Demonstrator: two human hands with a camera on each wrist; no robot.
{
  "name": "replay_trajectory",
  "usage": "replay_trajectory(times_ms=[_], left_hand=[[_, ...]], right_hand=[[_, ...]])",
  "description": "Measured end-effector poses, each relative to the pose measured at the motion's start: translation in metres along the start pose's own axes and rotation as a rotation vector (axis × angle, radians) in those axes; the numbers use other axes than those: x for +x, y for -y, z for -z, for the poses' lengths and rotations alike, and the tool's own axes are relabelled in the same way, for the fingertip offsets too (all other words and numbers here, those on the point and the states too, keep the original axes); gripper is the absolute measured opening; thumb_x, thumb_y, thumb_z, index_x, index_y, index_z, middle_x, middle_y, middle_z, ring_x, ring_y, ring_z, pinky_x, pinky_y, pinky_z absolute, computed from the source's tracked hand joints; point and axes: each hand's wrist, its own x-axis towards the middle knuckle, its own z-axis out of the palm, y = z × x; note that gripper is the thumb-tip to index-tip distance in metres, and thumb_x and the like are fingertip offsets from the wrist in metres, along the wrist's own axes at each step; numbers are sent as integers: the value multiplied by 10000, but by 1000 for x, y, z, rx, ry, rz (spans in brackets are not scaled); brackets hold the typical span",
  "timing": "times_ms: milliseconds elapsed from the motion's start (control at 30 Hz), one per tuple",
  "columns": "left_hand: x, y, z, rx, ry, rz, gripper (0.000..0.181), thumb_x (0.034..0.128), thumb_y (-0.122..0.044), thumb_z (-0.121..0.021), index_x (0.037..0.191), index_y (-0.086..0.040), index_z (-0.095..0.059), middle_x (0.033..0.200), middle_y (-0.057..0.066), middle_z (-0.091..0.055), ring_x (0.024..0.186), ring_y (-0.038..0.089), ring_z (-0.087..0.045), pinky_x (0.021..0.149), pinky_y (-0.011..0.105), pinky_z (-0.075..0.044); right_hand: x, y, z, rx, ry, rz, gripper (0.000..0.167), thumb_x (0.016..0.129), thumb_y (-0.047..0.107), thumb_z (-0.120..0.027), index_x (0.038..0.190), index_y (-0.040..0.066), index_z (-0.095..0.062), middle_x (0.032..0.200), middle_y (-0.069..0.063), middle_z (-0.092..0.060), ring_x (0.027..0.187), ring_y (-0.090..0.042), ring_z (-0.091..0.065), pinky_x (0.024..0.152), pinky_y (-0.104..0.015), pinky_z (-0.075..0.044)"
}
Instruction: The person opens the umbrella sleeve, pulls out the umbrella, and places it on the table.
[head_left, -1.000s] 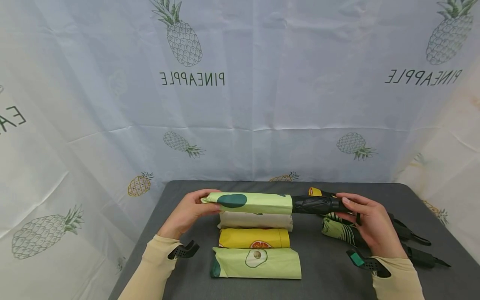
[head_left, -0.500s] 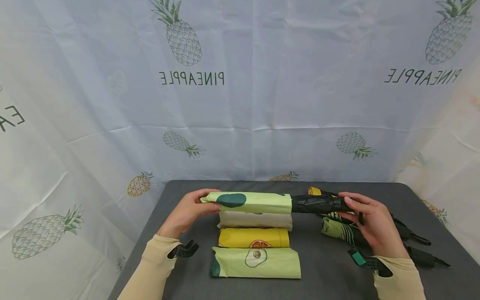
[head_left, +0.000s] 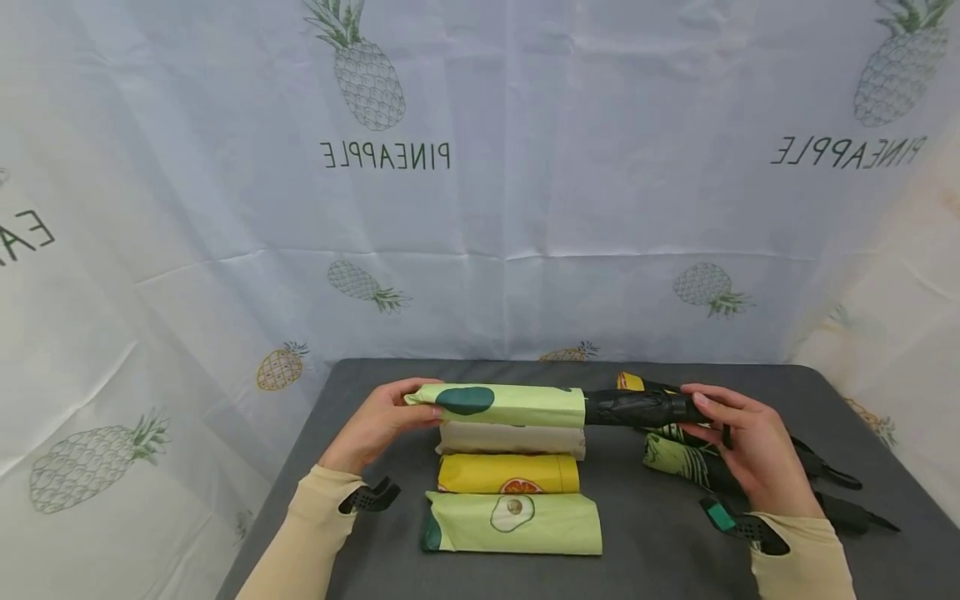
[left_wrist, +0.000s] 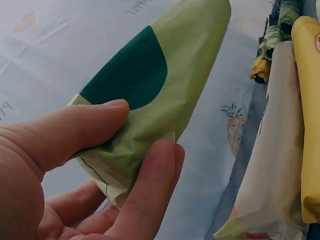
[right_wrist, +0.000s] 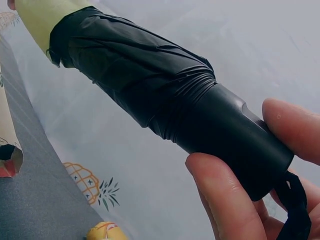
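Observation:
A folded black umbrella (head_left: 630,408) is held level above the table, its left part inside a light green sleeve (head_left: 536,406) with a dark green patch. My left hand (head_left: 382,421) pinches the sleeve's crumpled left end between thumb and fingers. My right hand (head_left: 753,446) grips the umbrella's smooth black handle (right_wrist: 235,142) near its end. A black wrist strap (right_wrist: 295,205) hangs from that end in the right wrist view. Bunched black fabric shows between sleeve and handle; the part within the sleeve is hidden.
Below lie a cream sleeve (head_left: 510,440), a yellow sleeve (head_left: 510,473) with an orange slice, and a green avocado sleeve (head_left: 555,525) on the grey table (head_left: 637,533). Several folded umbrellas, one green-patterned (head_left: 675,458), lie at right, partly behind my right hand. A pineapple-print curtain (head_left: 510,208) hangs behind.
My right hand has shifted slightly to the right, and a little more black shows between the sleeve's edge and its fingers. The left hand and sleeve stay nearly in place.

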Motion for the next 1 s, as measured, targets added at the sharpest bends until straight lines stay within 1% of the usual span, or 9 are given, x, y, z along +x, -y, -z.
replay_trajectory(times_ms=[167, 267, 400, 533, 633, 767, 833, 967, 1000], left_hand=[[0, -1, 0, -10, -2, 21, 555, 961, -154, -841, 1475, -76, -646, 1343, 68, -709, 1200, 198, -738, 1072, 413, -616], [-2, -1, 2, -17, -12, 38, 549, 960, -152, -841, 1471, -88, -651, 1338, 74, -709, 1199, 200, -740, 1080, 418, -612], [-3, -3, 5, -23, -13, 37, 527, 959, -143, -840, 1453, -92, -665, 1342, 98, -708, 1207, 233, -741, 1072, 418, -617], [-1, -5, 6, -21, 6, 19, 532, 961, -144, -837, 1459, -89, -660, 1362, 116, -692, 1229, 281, -734, 1064, 426, -621], [-1, -5, 8, -20, 10, 18, 533, 961, -139, -837, 1461, -91, -659, 1358, 106, -691, 1256, 343, -718, 1059, 426, -623], [-2, -3, 11, -14, 7, 23, 514, 967, -140, -830, 1452, -91, -667, 1341, 90, -713, 1294, 402, -689, 1063, 414, -621], [-3, -2, 14, -8, -1, 26, 500, 973, -141, -825, 1446, -91, -672, 1325, 82, -726, 1271, 374, -705, 1065, 418, -621], [-3, 2, 20, 7, -23, 27, 481, 983, -141, -813, 1442, -90, -675, 1296, 69, -737, 1186, 253, -746, 1075, 439, -614], [-2, 3, 22, 6, -29, 27, 481, 984, -142, -812, 1443, -90, -675, 1296, 66, -734, 1174, 231, -748, 1082, 448, -611]], right_hand=[[-1, 1, 2, 27, 19, 3, 291, 1113, 77, -600, 1319, 155, -791, 1274, 153, -711, 1077, -60, -751, 887, -272, -659], [-1, 2, 3, 31, 21, -13, 289, 1116, 79, -596, 1310, 160, -794, 1267, 150, -715, 1069, -72, -754, 889, -277, -660], [-4, 3, 10, 39, 9, -21, 291, 1119, 84, -591, 1313, 164, -792, 1269, 157, -716, 1080, -61, -753, 897, -286, -660], [-10, 3, 23, 127, 14, -2, 330, 1134, 51, -537, 1334, 146, -783, 1281, 132, -739, 1130, -48, -736, 903, -302, -661], [-16, 1, 33, 212, 51, 1, 375, 1147, 15, -475, 1351, 120, -771, 1299, 107, -750, 1167, -49, -723, 921, -316, -659], [-24, 1, 47, 228, 70, -19, 398, 1155, 13, -446, 1362, 129, -766, 1308, 113, -754, 1167, -46, -735, 929, -317, -656], [-28, 2, 54, 204, 53, -35, 398, 1156, 25, -453, 1352, 158, -773, 1293, 132, -752, 1144, -39, -744, 923, -317, -658], [-36, 5, 70, 160, 11, -78, 396, 1160, 57, -466, 1304, 222, -795, 1252, 170, -756, 1092, -30, -762, 903, -318, -663], [-38, 5, 73, 147, 5, -84, 400, 1162, 63, -463, 1296, 238, -797, 1247, 176, -757, 1035, -18, -754, 900, -318, -665]])
